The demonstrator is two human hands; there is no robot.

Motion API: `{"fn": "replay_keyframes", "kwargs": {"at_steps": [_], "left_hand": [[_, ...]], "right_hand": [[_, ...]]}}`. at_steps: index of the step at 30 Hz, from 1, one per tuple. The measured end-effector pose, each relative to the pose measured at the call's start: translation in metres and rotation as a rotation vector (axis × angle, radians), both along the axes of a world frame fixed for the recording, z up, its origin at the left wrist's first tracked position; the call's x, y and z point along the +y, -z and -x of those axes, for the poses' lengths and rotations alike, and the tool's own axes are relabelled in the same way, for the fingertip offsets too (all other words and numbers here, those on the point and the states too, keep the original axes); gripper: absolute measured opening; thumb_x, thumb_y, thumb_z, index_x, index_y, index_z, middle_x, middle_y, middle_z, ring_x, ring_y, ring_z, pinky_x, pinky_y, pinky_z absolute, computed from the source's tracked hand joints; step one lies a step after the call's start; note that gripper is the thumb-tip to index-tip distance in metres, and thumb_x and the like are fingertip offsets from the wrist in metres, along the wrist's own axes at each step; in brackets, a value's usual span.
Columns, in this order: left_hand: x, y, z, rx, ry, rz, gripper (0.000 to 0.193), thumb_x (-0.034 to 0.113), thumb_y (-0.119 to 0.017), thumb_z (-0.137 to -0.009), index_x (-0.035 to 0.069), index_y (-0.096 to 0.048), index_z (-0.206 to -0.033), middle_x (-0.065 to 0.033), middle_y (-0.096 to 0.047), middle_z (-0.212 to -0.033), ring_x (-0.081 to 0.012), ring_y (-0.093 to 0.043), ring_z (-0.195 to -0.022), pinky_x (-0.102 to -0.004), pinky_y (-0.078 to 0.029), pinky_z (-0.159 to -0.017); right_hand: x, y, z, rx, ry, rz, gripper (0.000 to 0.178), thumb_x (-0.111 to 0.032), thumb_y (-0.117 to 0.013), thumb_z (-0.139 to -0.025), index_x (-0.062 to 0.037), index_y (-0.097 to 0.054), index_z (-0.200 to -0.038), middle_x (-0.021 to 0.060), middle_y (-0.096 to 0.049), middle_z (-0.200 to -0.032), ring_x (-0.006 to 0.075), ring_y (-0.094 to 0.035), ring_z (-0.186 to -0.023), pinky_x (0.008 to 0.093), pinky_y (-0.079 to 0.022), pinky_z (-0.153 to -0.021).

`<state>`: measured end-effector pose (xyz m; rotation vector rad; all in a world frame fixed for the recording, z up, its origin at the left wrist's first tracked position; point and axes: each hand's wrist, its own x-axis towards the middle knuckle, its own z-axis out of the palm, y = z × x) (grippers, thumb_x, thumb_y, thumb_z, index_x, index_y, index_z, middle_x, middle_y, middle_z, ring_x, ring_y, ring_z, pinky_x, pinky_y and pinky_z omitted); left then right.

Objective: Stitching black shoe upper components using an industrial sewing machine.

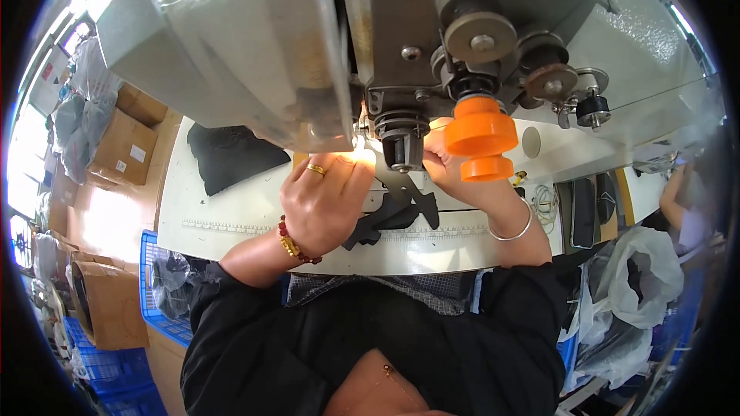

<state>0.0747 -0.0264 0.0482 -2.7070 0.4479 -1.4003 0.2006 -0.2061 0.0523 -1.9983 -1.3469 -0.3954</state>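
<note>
My left hand (324, 196) is beside the needle area of a sewing machine (254, 38), under a bright lamp. Its fingers are pressed together on the edge of a black fabric piece (397, 212), the tips washed out by glare. The fabric trails toward me in narrow, folded strips. Across from it, my right hand (455, 169) has its fingers curled by the fabric's far end, partly hidden behind the machine's orange knob (482, 135). Another black fabric piece (231, 158) lies flat on the white table (247, 250), left of my left hand.
A ruler strip (455, 233) runs along the table near me. Thread spools and tension discs (482, 37) hang over my right hand. Cardboard boxes (123, 146) and a blue crate (150, 277) stand at the left. Plastic bags (640, 277) and another person's arm (674, 196) are at the right.
</note>
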Motion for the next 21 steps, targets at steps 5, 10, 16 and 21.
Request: {"fn": "replay_keyframes", "kwargs": {"at_steps": [5, 10, 16, 21], "left_hand": [[0.007, 0.004, 0.001, 0.011, -0.01, 0.023, 0.019, 0.006, -0.064, -0.066, 0.006, -0.066, -0.085, -0.0031, -0.056, -0.075, -0.0186, -0.059, -0.072, -0.0288, -0.051, -0.06], [0.009, 0.004, 0.003, 0.057, -0.007, 0.045, 0.021, 0.005, -0.064, -0.067, 0.006, -0.068, -0.088, -0.0042, -0.06, -0.081, -0.0198, -0.06, -0.073, -0.0305, -0.051, -0.061], [0.02, -0.004, 0.004, 0.17, 0.026, 0.123, 0.02, 0.007, -0.068, -0.067, 0.007, -0.068, -0.087, -0.0049, -0.063, -0.087, -0.0217, -0.062, -0.074, -0.0318, -0.051, -0.062], [0.027, -0.006, 0.002, 0.173, 0.048, 0.065, 0.02, 0.008, -0.071, -0.066, 0.011, -0.068, -0.086, -0.0028, -0.065, -0.083, -0.022, -0.063, -0.07, -0.0335, -0.05, -0.06]], "right_hand": [[0.009, 0.0, 0.008, -0.037, -0.002, -0.041, 0.006, -0.015, -0.071, -0.073, -0.0114, -0.072, -0.076, 0.0081, -0.05, -0.061, 0.0288, -0.056, -0.059, 0.0408, -0.043, -0.052], [0.004, 0.011, 0.014, 0.021, 0.029, 0.041, 0.023, -0.009, -0.071, -0.07, -0.0144, -0.076, -0.092, 0.0077, -0.053, -0.061, 0.0299, -0.059, -0.06, 0.0406, -0.047, -0.053], [0.012, 0.02, 0.034, 0.026, 0.072, 0.004, 0.03, -0.003, -0.067, -0.07, -0.0132, -0.073, -0.099, 0.0096, -0.063, -0.072, 0.0318, -0.062, -0.058, 0.0399, -0.05, -0.053], [0.018, 0.023, 0.04, -0.043, 0.074, -0.003, 0.018, -0.005, -0.066, -0.072, -0.0096, -0.069, -0.09, 0.0102, -0.06, -0.067, 0.0303, -0.061, -0.055, 0.0409, -0.048, -0.049]]}}
